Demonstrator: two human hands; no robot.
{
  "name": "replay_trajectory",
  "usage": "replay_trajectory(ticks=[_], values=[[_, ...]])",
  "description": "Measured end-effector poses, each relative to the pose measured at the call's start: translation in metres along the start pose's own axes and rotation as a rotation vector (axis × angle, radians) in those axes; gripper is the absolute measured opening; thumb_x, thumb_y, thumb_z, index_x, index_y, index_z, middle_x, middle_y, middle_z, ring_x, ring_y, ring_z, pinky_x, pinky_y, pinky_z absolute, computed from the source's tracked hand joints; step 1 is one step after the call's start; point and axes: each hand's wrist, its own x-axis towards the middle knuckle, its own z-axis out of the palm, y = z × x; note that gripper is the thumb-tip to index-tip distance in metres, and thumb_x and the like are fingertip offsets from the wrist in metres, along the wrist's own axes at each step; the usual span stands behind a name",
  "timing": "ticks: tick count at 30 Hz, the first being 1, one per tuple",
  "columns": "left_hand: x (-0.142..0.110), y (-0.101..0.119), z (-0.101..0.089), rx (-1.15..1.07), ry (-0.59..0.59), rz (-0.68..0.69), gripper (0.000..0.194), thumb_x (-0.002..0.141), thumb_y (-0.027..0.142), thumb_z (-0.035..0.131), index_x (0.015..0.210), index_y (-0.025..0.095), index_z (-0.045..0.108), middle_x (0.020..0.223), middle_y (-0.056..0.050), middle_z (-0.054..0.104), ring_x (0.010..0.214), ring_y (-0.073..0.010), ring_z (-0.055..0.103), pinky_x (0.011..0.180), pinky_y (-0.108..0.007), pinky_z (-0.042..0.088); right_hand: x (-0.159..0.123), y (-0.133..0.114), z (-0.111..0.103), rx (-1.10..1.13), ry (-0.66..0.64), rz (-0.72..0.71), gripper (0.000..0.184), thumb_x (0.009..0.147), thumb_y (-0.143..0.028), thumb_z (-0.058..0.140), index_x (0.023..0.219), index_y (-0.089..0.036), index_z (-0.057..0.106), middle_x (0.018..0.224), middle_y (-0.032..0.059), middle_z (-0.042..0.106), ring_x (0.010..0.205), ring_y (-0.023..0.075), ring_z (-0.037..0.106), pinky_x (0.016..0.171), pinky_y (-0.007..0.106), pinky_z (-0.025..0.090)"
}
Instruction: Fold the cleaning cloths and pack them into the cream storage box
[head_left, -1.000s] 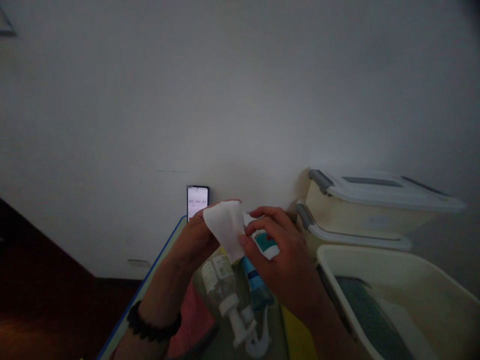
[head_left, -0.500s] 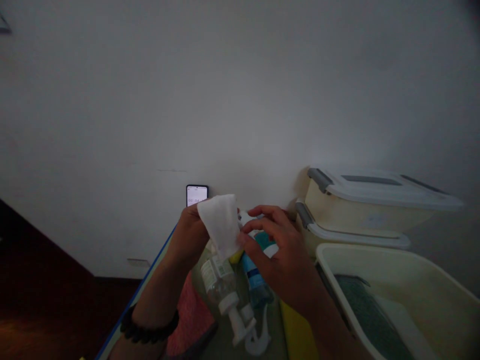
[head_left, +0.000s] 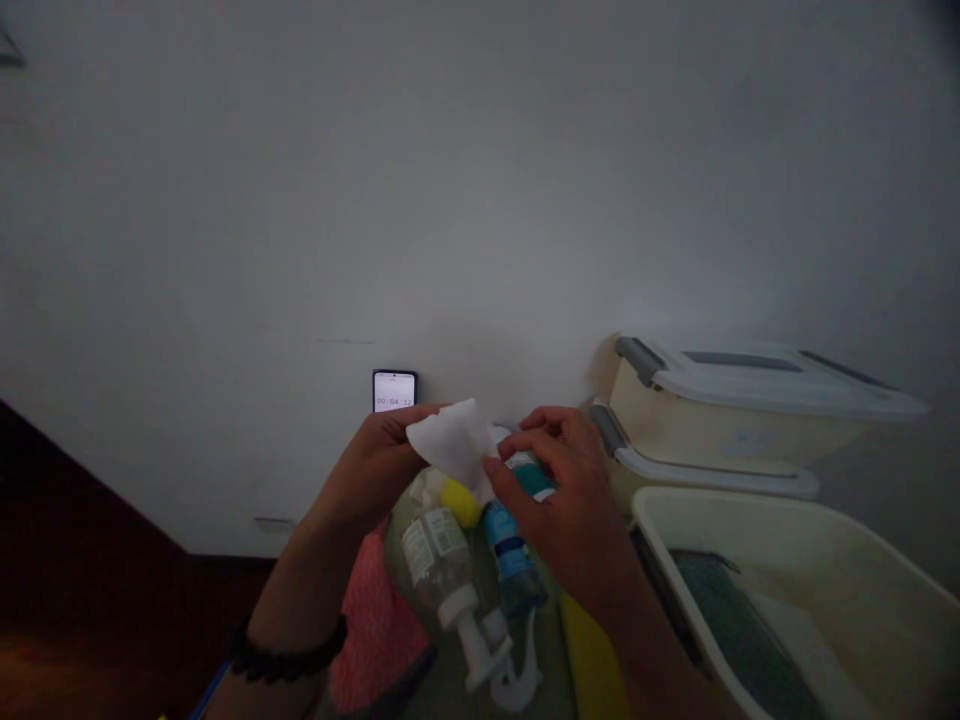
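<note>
A soft white wipe or cloth [head_left: 454, 440] is stretched between my two hands above the table. My left hand [head_left: 382, 455], with a black bead bracelet on its wrist, is closed on the cloth's left side. On the other side, my right hand [head_left: 559, 480] pinches the cloth's right edge between thumb and fingertips. Beneath the hands lie a clear pump bottle [head_left: 435, 545] with a white pump head and a blue bottle [head_left: 514, 555]. A small yellow object [head_left: 461, 502] shows just under the cloth. Behind my right fingers, a white and green item [head_left: 531, 477] is partly hidden.
A phone [head_left: 394, 390] showing a timer leans on the wall. A pink cloth [head_left: 382, 630] lies left of the bottles, a yellow item [head_left: 596, 660] right of them. An open cream bin [head_left: 825, 525] holds a green item; lidded boxes [head_left: 742, 420] stand stacked behind it.
The white cloth rose and spread, then came down and tilted between my hands. My left hand shifted slightly, and more of the yellow object shows. My right hand keeps its pinch.
</note>
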Motion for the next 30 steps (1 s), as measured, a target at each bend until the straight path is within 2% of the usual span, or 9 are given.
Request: replay_trajectory(ticks=[3,6,12,19,25,30], values=[[0.0010,0.0013,0.0034,-0.052,0.088,0.033,0.018,0.064,0.014,0.074,0.082,0.014,0.076,0.070,-0.005,0.073,0.061,-0.0166,0.066,0.060,-0.024,0.051,0.0000,-0.0031,-0.0011,-0.010,-0.028,-0.011,0.003,0.077,-0.024,0.065,0.077,-0.021,0.064,0.092,0.0058,0.052,0.092,0.0230,0.051,0.083,0.044,0.041],[0.0017,0.0010,0.0068,-0.093,0.125,0.061,0.019,0.064,0.012,0.074,0.083,0.014,0.076,0.070,-0.006,0.074,0.061,-0.0162,0.066,0.059,-0.024,0.051,0.0003,-0.0041,-0.0014,-0.003,-0.039,-0.002,0.004,0.077,-0.023,0.065,0.077,-0.020,0.062,0.090,0.0056,0.054,0.090,0.0221,0.053,0.082,0.042,0.042],[0.0018,0.0000,0.0055,-0.106,0.105,0.023,0.017,0.062,0.013,0.076,0.079,0.012,0.076,0.067,-0.006,0.073,0.058,-0.0157,0.065,0.059,-0.025,0.052,0.0005,-0.0020,-0.0014,0.052,-0.036,0.009,0.005,0.078,-0.021,0.064,0.078,-0.021,0.059,0.096,0.0052,0.059,0.094,0.0208,0.055,0.086,0.040,0.043],[0.0028,0.0000,0.0037,-0.115,0.074,-0.003,0.015,0.063,0.014,0.074,0.078,0.013,0.076,0.067,-0.006,0.072,0.060,-0.0157,0.065,0.061,-0.024,0.051,0.0007,-0.0007,-0.0005,0.101,-0.046,0.034,0.005,0.077,-0.019,0.062,0.080,-0.020,0.058,0.100,0.0067,0.060,0.097,0.0211,0.055,0.083,0.038,0.045],[0.0032,-0.0006,0.0053,-0.148,0.042,-0.004,0.011,0.064,0.016,0.074,0.073,0.011,0.074,0.070,-0.007,0.073,0.062,-0.0163,0.065,0.061,-0.025,0.051,0.0005,0.0049,0.0036,0.183,-0.088,0.145,0.018,0.077,-0.032,0.064,0.087,-0.020,0.055,0.091,0.0061,0.065,0.083,0.0199,0.061,0.074,0.036,0.047],[0.0024,-0.0016,0.0067,-0.209,0.059,0.018,0.019,0.061,0.016,0.077,0.079,0.014,0.071,0.075,-0.007,0.073,0.064,-0.0169,0.066,0.060,-0.024,0.051,0.0013,0.0052,0.0024,0.284,-0.137,0.184,0.021,0.076,-0.036,0.065,0.084,-0.020,0.054,0.083,0.0042,0.064,0.077,0.0180,0.061,0.070,0.033,0.047]])
